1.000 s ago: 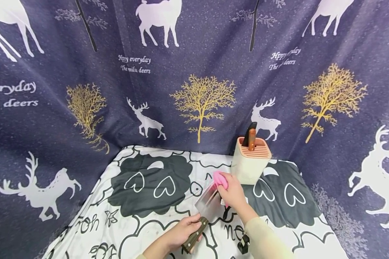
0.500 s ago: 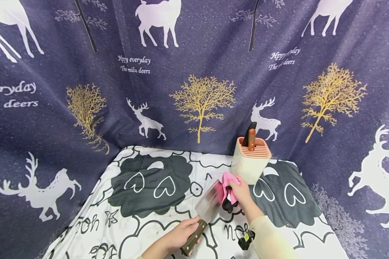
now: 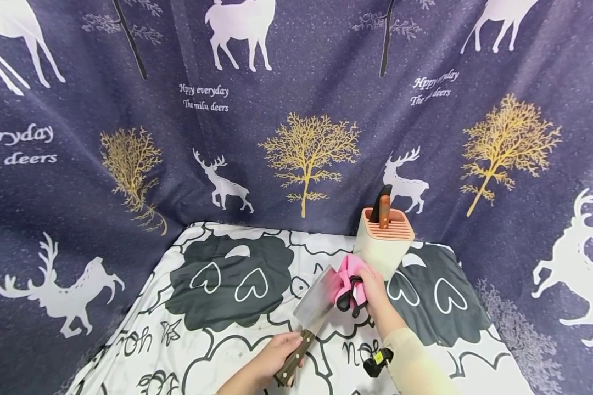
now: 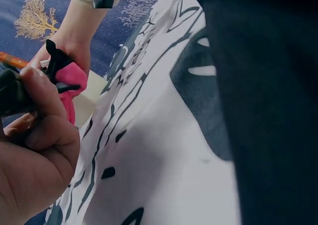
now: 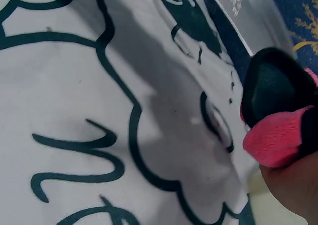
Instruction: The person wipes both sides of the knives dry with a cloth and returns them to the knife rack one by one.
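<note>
My left hand (image 3: 277,355) grips the dark wooden handle (image 3: 295,357) of a cleaver, whose broad steel blade (image 3: 314,303) points up and away, tilted to the right. In my right hand (image 3: 374,288) is a bunched pink cloth (image 3: 348,274) with black trim, pressed at the blade's far right part. Pink shows reflected in the steel there. The right wrist view has the cloth (image 5: 273,140) close by the blade (image 5: 253,16). From the left wrist, my left fingers (image 4: 47,93) curl round the handle, with the right hand (image 4: 74,48) and cloth beyond.
A cream knife block (image 3: 381,252) with a pink slotted top stands just behind my right hand. It holds a knife with an orange-brown handle (image 3: 384,213) and a black one (image 3: 378,206). A white and black patterned cloth (image 3: 217,340) covers the surface; a deer-print curtain (image 3: 296,71) hangs behind.
My right hand has moved to the right with the pink cloth, then slightly up along the blade; more of the cloth's black trim shows. The cleaver has shifted only slightly in my left hand.
</note>
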A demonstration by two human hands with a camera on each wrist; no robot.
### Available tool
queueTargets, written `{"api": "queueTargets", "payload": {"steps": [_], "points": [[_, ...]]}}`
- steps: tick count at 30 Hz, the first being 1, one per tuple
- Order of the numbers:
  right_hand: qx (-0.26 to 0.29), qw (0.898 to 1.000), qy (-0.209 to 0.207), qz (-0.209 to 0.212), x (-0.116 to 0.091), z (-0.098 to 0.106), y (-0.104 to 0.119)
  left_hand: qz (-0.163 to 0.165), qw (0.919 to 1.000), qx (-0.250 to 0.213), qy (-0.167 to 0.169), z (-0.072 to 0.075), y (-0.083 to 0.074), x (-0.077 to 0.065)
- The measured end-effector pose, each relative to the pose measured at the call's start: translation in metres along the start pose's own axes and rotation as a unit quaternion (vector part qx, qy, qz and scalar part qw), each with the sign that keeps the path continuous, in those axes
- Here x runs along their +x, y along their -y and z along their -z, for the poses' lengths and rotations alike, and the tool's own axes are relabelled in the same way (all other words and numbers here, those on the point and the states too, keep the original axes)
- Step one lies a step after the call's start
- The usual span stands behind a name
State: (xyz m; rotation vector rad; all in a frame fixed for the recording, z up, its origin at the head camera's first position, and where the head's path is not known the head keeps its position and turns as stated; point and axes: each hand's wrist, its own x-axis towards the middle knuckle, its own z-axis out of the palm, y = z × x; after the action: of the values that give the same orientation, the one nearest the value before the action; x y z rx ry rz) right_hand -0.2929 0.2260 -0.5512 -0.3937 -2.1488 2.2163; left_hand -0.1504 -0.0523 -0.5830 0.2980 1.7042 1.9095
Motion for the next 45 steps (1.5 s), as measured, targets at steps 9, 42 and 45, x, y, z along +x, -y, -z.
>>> {"api": "queueTargets", "payload": {"steps": [9,42,45], "points": [[-0.040,0.999,0.002,0.032,-0.008,0.003,0.020,0.001,0.9985,-0.052,0.016,0.005,-0.011,0.002],[-0.442,0.747,0.126,0.480,-0.101,-0.051,0.040,-0.073,0.9884,-0.116,-0.065,-0.004,-0.054,0.046],[-0.450,0.738,0.126,0.486,-0.105,-0.052,0.042,-0.071,0.9876,-0.125,-0.064,-0.003,-0.053,0.047]]}}
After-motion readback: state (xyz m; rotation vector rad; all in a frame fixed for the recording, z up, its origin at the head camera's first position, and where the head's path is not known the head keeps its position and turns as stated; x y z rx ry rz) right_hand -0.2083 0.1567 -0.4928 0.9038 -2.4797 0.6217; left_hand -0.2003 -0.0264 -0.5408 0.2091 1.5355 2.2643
